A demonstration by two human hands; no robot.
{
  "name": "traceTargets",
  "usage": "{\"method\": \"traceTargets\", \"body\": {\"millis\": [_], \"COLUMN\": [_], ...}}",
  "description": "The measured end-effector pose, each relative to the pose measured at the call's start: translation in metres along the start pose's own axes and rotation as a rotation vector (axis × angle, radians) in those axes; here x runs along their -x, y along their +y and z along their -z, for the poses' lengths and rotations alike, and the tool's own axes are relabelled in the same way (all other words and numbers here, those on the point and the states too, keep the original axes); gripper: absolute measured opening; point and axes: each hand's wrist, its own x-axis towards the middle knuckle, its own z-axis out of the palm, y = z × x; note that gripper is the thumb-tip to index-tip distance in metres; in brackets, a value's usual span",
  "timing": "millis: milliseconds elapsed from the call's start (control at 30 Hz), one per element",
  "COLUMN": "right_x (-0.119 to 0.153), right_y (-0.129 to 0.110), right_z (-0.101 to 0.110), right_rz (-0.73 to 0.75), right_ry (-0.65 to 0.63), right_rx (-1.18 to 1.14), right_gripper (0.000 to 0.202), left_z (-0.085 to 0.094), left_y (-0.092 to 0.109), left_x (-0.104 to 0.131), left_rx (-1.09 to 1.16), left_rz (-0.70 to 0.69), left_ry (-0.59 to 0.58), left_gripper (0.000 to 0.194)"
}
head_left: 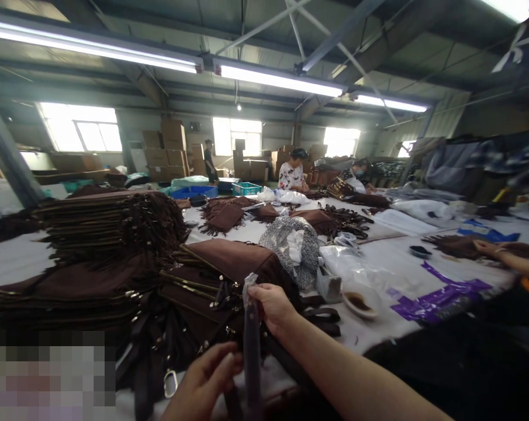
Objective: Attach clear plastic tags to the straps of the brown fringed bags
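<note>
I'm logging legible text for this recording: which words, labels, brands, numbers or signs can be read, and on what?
None can be read.
Cartons: any print is too small and blurred.
Purple packaging: no legible lettering.
Blue packaging: likewise.

My left hand (203,380) runs off the bottom edge (its wrist out of frame), and the lower-left corner is blurred into blocks.
</note>
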Motion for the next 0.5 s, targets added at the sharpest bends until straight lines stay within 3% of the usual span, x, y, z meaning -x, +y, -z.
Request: {"method": "traceTargets", "body": {"millis": [100,267,433,500], "right_x": [0.003,0.004,0.006,0.012], "right_y": [0.002,0.003,-0.012,-0.023], "right_z": [-0.005,0.003,0.027,0.035], "right_rz": [0.026,0.09,0.227,0.38], "right_ry": [0.026,0.051,0.099,0.037], "right_rx": [0.029,0.142,0.312,0.442], "right_gripper": [0.025,0.028,0.026,0.016], "left_z": [-0.024,-0.058,-0.048,-0.038], "left_y": [0.022,0.02,0.006,0.004], "left_x": [-0.034,-0.059,-0.051,-0.048], "left_rx": [0.059,0.258,0.323,0.327], "left_rz": [-0.158,-0.039,0.05,0.072], "left_ry": [-0.024,-0.112,-0.174,-0.162], "left_gripper": [0.046,0.042,0.039,0.039]}}
